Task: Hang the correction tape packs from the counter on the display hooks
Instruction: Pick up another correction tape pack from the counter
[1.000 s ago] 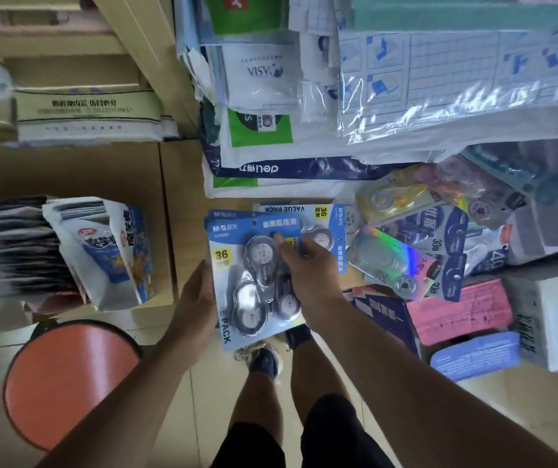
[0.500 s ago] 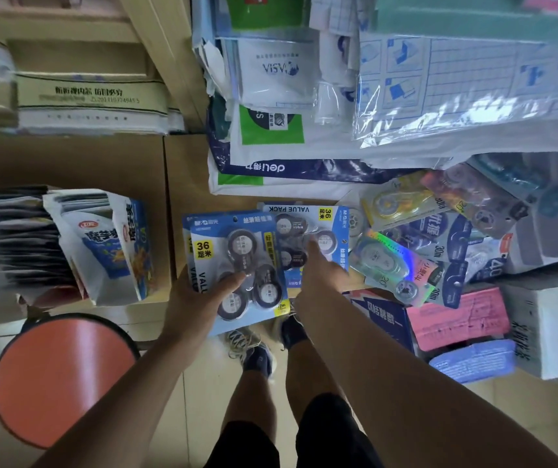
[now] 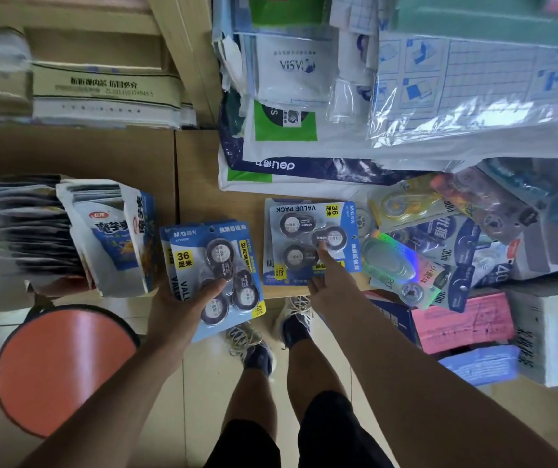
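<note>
Head view. Left hand (image 3: 183, 309) closed around a small stack of blue correction tape packs (image 3: 215, 265), thumb (image 3: 215, 288) pressed across the front blister, fingers hidden behind. At least two cards in that stack, maybe three; edges overlap, exact count unclear. Front card carries three round dispensers and a yellow "36" label. The stack is held off the counter edge, above the floor.

Right of that grip, well apart from it: right hand (image 3: 330, 282), holding nothing, index finger (image 3: 321, 256) stretched onto a second stack of blue value packs (image 3: 308, 244) lying flat on the wooden counter (image 3: 200, 197). Top card again shows three dispensers; at least two cards beneath the fingertip.

Just right of the right hand: a loose heap of other tape packs (image 3: 439, 244), holographic, yellow, dark blue, roughly six or more, overlapping.

Beyond both hands: white Deli paper packs (image 3: 304, 163) and plastic-wrapped sheets piled high, crowding the back of the counter.

Left of the left hand: a white-and-blue snack bag box (image 3: 112, 238), standing near the held stack. Below it, a round orange stool (image 3: 64, 369). Pink and blue boxes (image 3: 463, 322) sit below the heap on the right.
</note>
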The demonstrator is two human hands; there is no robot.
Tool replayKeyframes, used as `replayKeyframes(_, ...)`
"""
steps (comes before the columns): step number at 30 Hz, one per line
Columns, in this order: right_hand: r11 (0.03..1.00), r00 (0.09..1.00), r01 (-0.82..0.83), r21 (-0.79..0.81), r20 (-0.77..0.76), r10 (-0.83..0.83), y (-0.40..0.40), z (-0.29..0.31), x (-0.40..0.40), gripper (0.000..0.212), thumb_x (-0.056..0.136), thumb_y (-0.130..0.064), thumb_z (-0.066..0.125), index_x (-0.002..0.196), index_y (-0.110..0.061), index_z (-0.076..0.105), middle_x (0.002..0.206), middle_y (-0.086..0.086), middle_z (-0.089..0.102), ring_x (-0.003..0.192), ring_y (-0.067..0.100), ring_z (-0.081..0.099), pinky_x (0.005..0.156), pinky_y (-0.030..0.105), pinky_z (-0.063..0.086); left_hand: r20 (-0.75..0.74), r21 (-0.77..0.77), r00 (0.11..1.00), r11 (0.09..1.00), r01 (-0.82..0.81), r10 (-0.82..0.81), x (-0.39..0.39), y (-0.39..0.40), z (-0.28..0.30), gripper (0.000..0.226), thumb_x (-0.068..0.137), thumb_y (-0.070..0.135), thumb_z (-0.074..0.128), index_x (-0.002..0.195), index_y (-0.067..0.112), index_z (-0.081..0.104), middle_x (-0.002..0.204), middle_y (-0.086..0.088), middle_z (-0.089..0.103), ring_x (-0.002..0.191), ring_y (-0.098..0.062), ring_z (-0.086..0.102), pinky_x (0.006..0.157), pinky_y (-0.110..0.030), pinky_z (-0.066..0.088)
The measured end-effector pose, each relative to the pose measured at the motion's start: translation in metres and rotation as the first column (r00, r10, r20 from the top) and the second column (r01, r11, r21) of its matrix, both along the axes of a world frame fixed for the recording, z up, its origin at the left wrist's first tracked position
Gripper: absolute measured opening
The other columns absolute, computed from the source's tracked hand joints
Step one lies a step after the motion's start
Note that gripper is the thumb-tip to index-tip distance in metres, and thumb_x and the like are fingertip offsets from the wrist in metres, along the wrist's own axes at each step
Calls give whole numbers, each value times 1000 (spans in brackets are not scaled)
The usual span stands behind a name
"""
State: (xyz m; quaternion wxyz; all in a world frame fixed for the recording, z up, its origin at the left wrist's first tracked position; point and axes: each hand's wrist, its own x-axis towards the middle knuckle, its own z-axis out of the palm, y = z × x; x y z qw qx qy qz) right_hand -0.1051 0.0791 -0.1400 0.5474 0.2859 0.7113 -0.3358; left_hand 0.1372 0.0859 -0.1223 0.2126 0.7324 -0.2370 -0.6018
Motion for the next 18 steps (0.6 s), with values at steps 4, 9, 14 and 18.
replayKeyframes(4,999,990,-7,-34,-141,3,16,-2,-2,61,39,-46,103,88,-21,75,102,9,78,90,25,76,83,44,63,15,-21,1000,1000,15,-15,1,3,-5,62,74,18,93,128,28,65,114,1,80,100,-23,78,93,-58,61)
replayKeyframes(9,892,882,-413,-185,-325,341,24,9,-16,24,68,-30,93,85,-21,78,90,6,79,92,32,74,81,42,62,18,-21,999,999,32,-32,0,0,-4,55,76,13,91,121,28,66,113,0,80,99,-24,78,94,-56,60)
replayKeyframes(14,658,515,-745,110,-532,672,14,0,-17,28,80,-42,83,89,-18,72,80,-4,71,78,21,69,60,27,47,11,11,1000,1000,25,-25,0,0,-5,66,58,35,97,117,32,68,111,2,81,98,-24,79,92,-58,61)
replayKeyframes(18,573,421,-808,136,-547,724,2,-9,-3,44,77,-55,78,102,-21,65,102,5,67,92,25,65,72,30,44,4,6,1000,1000,26,-26,0,1,-7,67,65,26,97,124,31,66,114,3,80,101,-24,79,95,-59,60)
